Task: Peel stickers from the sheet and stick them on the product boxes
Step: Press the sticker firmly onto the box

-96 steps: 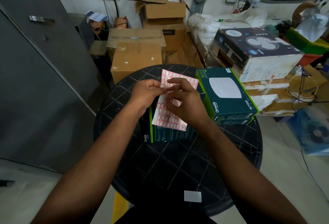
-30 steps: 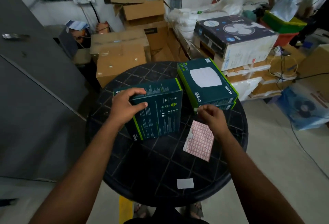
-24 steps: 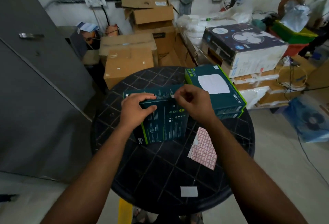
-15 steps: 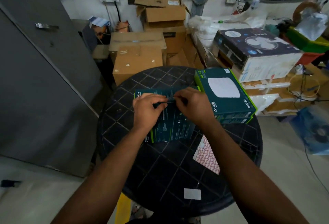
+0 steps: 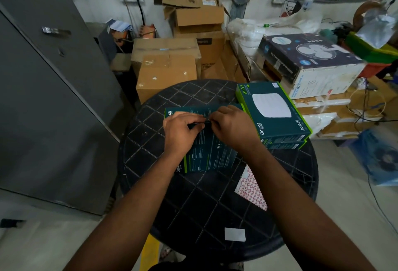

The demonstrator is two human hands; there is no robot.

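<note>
Views: you have one, the head camera.
Position: worn on your head, above the near edge of the round black lattice-patterned plastic surface (image 5: 215,201).
Facing: forward and down, past your forearms.
Nearness: close over the surface; wide-angle, reaching the stacked brown cardboard cartons (image 5: 168,70) behind.

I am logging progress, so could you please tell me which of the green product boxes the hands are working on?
The near-left box, lying back-side up with small print; both hands meet on its far edge. The stacked boxes at right are untouched.
</note>
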